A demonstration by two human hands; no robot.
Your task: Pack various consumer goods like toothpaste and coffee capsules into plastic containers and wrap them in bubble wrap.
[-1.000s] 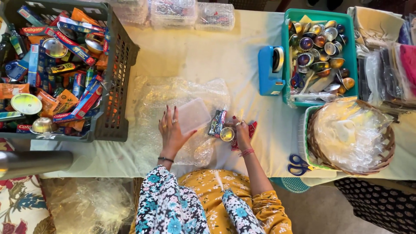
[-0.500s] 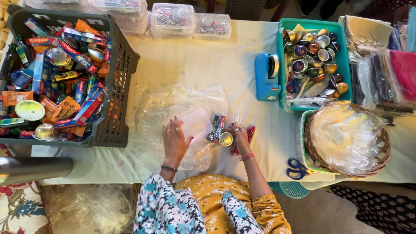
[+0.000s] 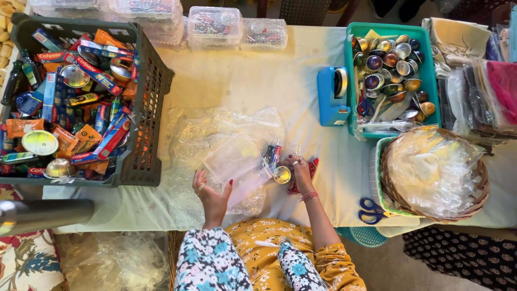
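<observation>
Head view: the person's left hand (image 3: 211, 195) lies with fingers spread, its grip open, flat on a heap of clear plastic bags (image 3: 221, 156) in the middle of the surface (image 3: 258, 81). The right hand (image 3: 299, 171) has its grip closed on a small round metal bowl (image 3: 281, 174), with a small carton (image 3: 272, 157) just beside it and a red cloth (image 3: 308, 178) under the hand. A dark crate (image 3: 148, 108) at the left of the surface holds cartons and tins. A teal tub (image 3: 390, 32) at the upper right holds more metal bowls; a blue tape dispenser (image 3: 331, 99) stands touching its left side. A wicker basket (image 3: 433, 172) with plastic wrap sits at the right, and blue scissors (image 3: 372, 210) lie near its lower left edge. Clear lidded boxes (image 3: 215, 24) line the far edge.
</observation>
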